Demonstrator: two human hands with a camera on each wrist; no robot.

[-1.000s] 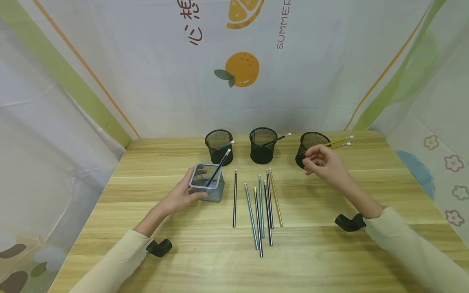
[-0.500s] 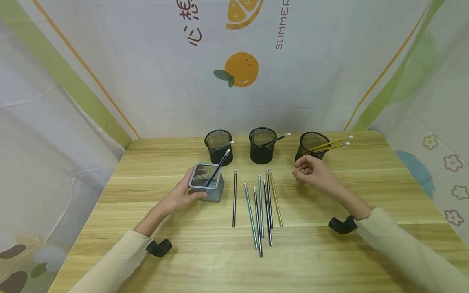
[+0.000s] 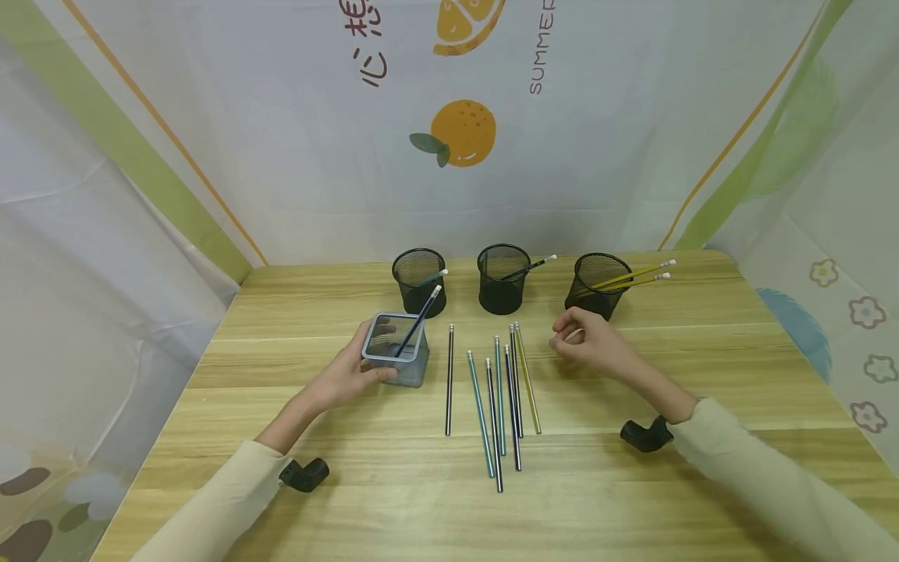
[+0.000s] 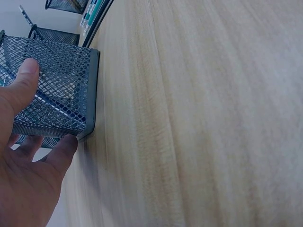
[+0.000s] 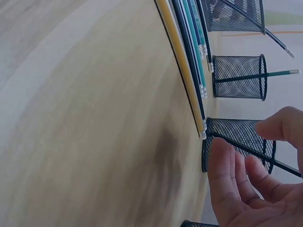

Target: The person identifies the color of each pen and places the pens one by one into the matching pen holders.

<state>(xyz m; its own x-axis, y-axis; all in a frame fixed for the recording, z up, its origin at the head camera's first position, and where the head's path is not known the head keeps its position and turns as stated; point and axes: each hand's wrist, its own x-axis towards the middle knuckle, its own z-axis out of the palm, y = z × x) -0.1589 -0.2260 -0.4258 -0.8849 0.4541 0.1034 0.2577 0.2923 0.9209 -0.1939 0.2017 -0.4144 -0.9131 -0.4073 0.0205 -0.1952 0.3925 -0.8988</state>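
Observation:
My left hand (image 3: pixel 342 381) holds the grey square mesh pencil holder (image 3: pixel 410 373) on the table, thumb in front and fingers around its far side. A dark blue pencil (image 3: pixel 420 321) leans inside that holder. My right hand (image 3: pixel 592 343) hovers right of the loose pencils, fingers bent and holding nothing; the right wrist view shows its thumb apart from the fingers. Nearest to it lies a yellow pencil (image 3: pixel 528 382). Left of that one are several dark pencils, teal pencils such as this teal pencil (image 3: pixel 481 414), and a separate black pencil (image 3: pixel 449 382).
Three round black mesh cups stand along the back: the left cup (image 3: pixel 424 300) with a teal pencil, the middle cup (image 3: pixel 502 298) with a black pencil, the right cup (image 3: pixel 588 301) with two yellow pencils. A printed curtain (image 3: pixel 316 179) hangs behind the table (image 3: pixel 281 312).
My right hand has moved left and toward me, away from the right black cup to beside the loose pencils. The left hand and the grey holder have stayed put.

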